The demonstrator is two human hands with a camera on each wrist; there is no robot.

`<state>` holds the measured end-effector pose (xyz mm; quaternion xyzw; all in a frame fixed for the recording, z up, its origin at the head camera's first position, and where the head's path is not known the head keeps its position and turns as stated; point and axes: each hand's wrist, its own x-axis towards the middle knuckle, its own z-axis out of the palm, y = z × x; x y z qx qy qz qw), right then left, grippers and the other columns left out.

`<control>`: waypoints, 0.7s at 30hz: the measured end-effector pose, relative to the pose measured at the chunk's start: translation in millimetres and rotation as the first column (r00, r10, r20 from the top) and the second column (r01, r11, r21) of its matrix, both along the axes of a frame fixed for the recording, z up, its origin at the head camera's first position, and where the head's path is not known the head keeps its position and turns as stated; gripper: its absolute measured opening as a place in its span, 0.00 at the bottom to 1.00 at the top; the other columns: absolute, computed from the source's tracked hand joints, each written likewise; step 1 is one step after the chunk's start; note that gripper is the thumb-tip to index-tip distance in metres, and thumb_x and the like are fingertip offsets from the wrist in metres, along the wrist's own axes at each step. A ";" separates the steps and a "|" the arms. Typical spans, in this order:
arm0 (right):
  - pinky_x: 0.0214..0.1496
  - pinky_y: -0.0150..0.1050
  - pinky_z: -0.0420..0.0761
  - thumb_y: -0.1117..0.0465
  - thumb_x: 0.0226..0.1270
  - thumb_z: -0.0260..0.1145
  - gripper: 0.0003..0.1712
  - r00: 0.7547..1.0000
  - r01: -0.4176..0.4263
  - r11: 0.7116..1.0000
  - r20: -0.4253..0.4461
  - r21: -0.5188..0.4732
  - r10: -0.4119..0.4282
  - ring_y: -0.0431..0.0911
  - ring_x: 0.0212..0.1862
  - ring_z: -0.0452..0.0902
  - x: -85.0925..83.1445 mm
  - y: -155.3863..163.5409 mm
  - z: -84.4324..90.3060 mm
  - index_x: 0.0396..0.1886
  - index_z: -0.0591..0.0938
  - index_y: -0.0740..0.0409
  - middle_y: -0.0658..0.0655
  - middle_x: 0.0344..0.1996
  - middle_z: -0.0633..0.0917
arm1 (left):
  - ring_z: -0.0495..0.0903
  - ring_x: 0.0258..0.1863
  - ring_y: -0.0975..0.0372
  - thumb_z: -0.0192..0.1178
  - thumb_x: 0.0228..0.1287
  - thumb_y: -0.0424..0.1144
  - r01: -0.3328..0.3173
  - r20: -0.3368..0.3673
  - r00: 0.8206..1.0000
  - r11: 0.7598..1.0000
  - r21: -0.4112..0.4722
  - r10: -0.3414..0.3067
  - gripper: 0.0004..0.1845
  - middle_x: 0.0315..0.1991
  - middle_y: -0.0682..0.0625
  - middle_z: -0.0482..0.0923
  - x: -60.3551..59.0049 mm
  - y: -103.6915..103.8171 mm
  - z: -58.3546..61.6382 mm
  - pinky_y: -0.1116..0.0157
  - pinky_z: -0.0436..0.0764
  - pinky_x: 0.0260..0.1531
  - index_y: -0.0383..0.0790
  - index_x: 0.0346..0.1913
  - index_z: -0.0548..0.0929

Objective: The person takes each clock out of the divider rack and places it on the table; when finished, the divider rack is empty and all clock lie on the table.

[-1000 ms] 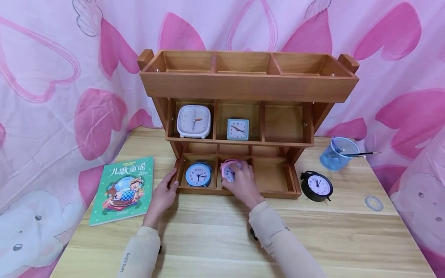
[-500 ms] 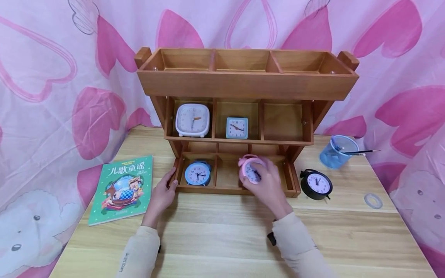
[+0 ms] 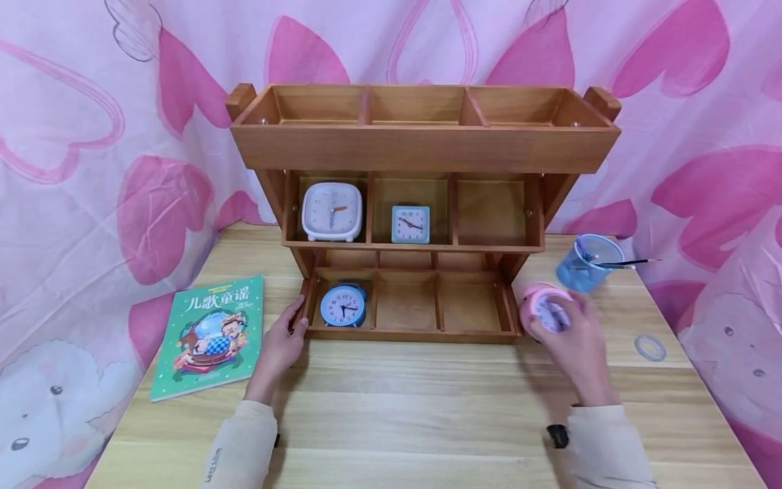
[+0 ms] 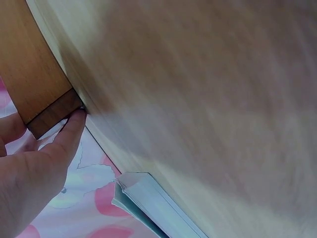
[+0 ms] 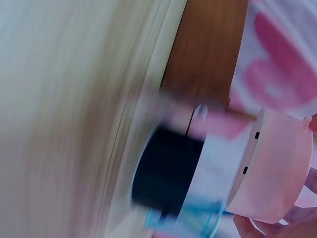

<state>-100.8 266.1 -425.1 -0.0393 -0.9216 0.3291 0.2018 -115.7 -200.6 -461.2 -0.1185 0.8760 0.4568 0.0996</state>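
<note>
Pink heart-printed curtains hang behind our wooden table (image 3: 427,407), where a three-tier wooden shelf (image 3: 421,146) stands. Our right hand (image 3: 577,339) curls its fingers round a small round pink alarm clock (image 3: 548,309) (white dial, pale rim), held just right of the shelf's bottom tier. Its face tilts up toward us, and the hand wraps it from below and the right. Our left hand (image 3: 282,336) grips the shelf's lower left corner.
</note>
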 end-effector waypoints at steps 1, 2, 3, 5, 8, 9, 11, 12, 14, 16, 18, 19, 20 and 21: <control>0.52 0.65 0.70 0.61 0.50 0.73 0.29 1.000 0.024 1.000 0.018 0.002 -0.024 0.69 0.54 0.68 0.3 9.2 1.1 0.51 0.79 0.72 0.76 0.57 0.70 | 0.52 0.73 0.41 0.41 0.78 0.43 0.002 -0.003 1.000 1.000 -0.001 -0.002 0.28 0.76 0.39 0.49 0.0 -0.1 0.1 0.41 0.60 0.66 0.58 0.77 0.51; 0.52 0.65 0.70 0.60 0.51 0.73 0.30 0.998 0.050 0.999 0.040 0.007 -0.050 0.69 0.54 0.67 0.4 18.3 1.6 0.53 0.79 0.72 0.76 0.58 0.70 | 0.52 0.73 0.41 0.41 0.78 0.43 0.003 -0.004 1.000 1.000 -0.001 -0.003 0.28 0.76 0.39 0.49 0.0 -0.1 0.3 0.41 0.60 0.66 0.58 0.77 0.51; 0.52 0.65 0.69 0.59 0.52 0.73 0.31 0.996 0.073 0.997 0.057 0.011 -0.074 0.69 0.54 0.67 0.1 27.5 1.9 0.53 0.78 0.72 0.76 0.59 0.69 | 0.52 0.73 0.41 0.41 0.78 0.43 0.003 -0.003 1.000 1.000 -0.001 -0.003 0.28 0.76 0.39 0.49 0.2 0.1 0.4 0.41 0.60 0.66 0.58 0.77 0.51; 0.53 0.67 0.68 0.57 0.54 0.72 0.33 0.990 0.107 0.994 0.087 0.025 -0.109 0.70 0.56 0.65 -1.7 45.0 1.5 0.55 0.77 0.73 0.77 0.60 0.68 | 0.52 0.73 0.41 0.41 0.78 0.43 0.004 -0.005 1.000 1.000 -0.001 -0.004 0.28 0.76 0.39 0.50 0.2 0.2 0.6 0.41 0.59 0.66 0.58 0.77 0.51; 0.58 0.69 0.65 0.53 0.57 0.71 0.37 0.976 0.148 0.989 0.157 0.026 -0.150 0.72 0.60 0.61 -4.6 68.3 -2.4 0.59 0.75 0.74 0.78 0.63 0.65 | 0.52 0.73 0.41 0.41 0.78 0.43 0.002 -0.006 1.000 1.000 0.000 -0.002 0.28 0.76 0.38 0.50 -0.2 -0.1 0.2 0.41 0.59 0.67 0.58 0.77 0.51; 0.59 0.70 0.64 0.51 0.58 0.71 0.38 0.968 0.160 0.987 0.189 0.024 -0.162 0.73 0.62 0.60 -5.5 74.9 -4.3 0.60 0.73 0.75 0.78 0.65 0.63 | 0.52 0.73 0.41 0.41 0.78 0.43 0.001 -0.006 1.000 1.000 0.000 -0.001 0.28 0.76 0.38 0.50 -0.3 -0.1 0.1 0.41 0.59 0.67 0.58 0.77 0.51; 0.60 0.71 0.62 0.48 0.61 0.69 0.41 0.951 0.181 0.983 0.253 0.020 -0.180 0.74 0.63 0.57 -7.3 85.8 -8.5 0.62 0.71 0.76 0.78 0.66 0.60 | 0.52 0.73 0.42 0.41 0.78 0.43 0.000 -0.006 1.000 1.000 0.000 0.000 0.28 0.76 0.39 0.50 -0.6 -0.2 -0.5 0.42 0.59 0.67 0.58 0.77 0.51; 0.61 0.71 0.61 0.47 0.62 0.68 0.42 0.942 0.191 0.981 0.279 0.014 -0.187 0.74 0.64 0.56 -8.3 90.4 -10.9 0.63 0.70 0.76 0.78 0.67 0.60 | 0.52 0.73 0.42 0.41 0.78 0.43 0.002 -0.007 1.000 1.000 -0.001 -0.002 0.28 0.76 0.39 0.50 -0.7 -0.2 -0.8 0.41 0.59 0.66 0.58 0.77 0.51; 0.61 0.71 0.61 0.45 0.62 0.67 0.43 0.927 0.206 0.979 0.318 0.008 -0.198 0.74 0.64 0.55 -10.6 98.1 -15.7 0.63 0.69 0.77 0.79 0.67 0.59 | 0.52 0.73 0.42 0.41 0.78 0.43 0.002 -0.008 1.000 1.000 -0.002 -0.002 0.28 0.76 0.40 0.50 -0.5 0.1 -1.4 0.41 0.60 0.66 0.58 0.77 0.51; 0.60 0.70 0.63 0.44 0.62 0.66 0.44 0.919 0.204 0.979 0.343 0.011 -0.195 0.73 0.62 0.55 -12.3 103.5 -19.8 0.63 0.68 0.78 0.79 0.65 0.59 | 0.52 0.73 0.42 0.41 0.78 0.43 0.001 -0.008 1.000 1.000 -0.001 -0.001 0.28 0.76 0.40 0.50 -0.5 0.0 -1.9 0.41 0.60 0.66 0.59 0.77 0.51; 0.59 0.70 0.64 0.43 0.62 0.66 0.45 0.915 0.189 0.982 0.361 0.018 -0.183 0.73 0.62 0.56 -13.6 107.0 -24.7 0.63 0.68 0.78 0.79 0.64 0.60 | 0.52 0.73 0.42 0.41 0.78 0.43 0.002 -0.015 1.000 1.000 -0.003 -0.002 0.28 0.76 0.40 0.50 -0.4 -0.3 -2.5 0.41 0.60 0.66 0.58 0.77 0.51; 0.59 0.70 0.64 0.43 0.62 0.66 0.45 0.914 0.176 0.984 0.366 0.026 -0.174 0.73 0.61 0.56 -14.0 108.3 -27.4 0.63 0.68 0.77 0.80 0.63 0.61 | 0.52 0.73 0.42 0.41 0.78 0.43 0.001 -0.016 1.000 1.000 -0.002 -0.001 0.28 0.76 0.40 0.50 -0.4 -0.6 -2.9 0.42 0.60 0.66 0.58 0.77 0.52; 0.58 0.70 0.64 0.43 0.62 0.66 0.45 0.914 0.161 0.986 0.371 0.036 -0.163 0.73 0.61 0.56 -14.3 109.5 -30.2 0.63 0.69 0.77 0.80 0.62 0.61 | 0.53 0.73 0.42 0.41 0.78 0.43 0.003 -0.018 1.000 1.000 -0.003 -0.003 0.28 0.76 0.40 0.50 -0.4 -0.9 -3.3 0.41 0.60 0.66 0.58 0.77 0.52; 0.58 0.70 0.63 0.44 0.62 0.67 0.44 0.915 0.146 0.988 0.373 0.040 -0.151 0.73 0.60 0.56 -14.3 110.3 -33.0 0.62 0.69 0.78 0.81 0.61 0.62 | 0.53 0.73 0.42 0.41 0.78 0.43 0.004 -0.018 1.000 1.000 -0.003 -0.004 0.28 0.76 0.40 0.50 -0.4 -1.1 -3.5 0.41 0.59 0.66 0.58 0.77 0.52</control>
